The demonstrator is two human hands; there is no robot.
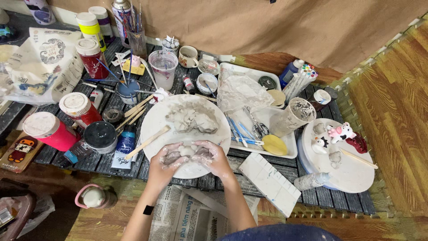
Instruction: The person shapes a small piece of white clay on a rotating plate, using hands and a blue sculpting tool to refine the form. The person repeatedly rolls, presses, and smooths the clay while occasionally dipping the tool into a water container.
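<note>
Both hands meet over the near edge of a round white plate (pixel 156 118). My left hand (pixel 167 159) and my right hand (pixel 213 157) are smeared with grey clay and press together around a small pale lump of clay (pixel 187 151). A larger mass of wet grey clay (pixel 192 118) lies on the plate just beyond my fingers. A flat wooden stick (pixel 147 143) rests across the plate's left rim, close to my left hand.
Paint jars (pixel 79 107) and a black-lidded tub (pixel 100 135) crowd the left. A white tray (pixel 285 149) with modelling tools and a yellow sponge sits right of the plate. A round board (pixel 352 176) holds small painted figurines. A white palette (pixel 269 183) and newspaper (pixel 187 214) lie near me.
</note>
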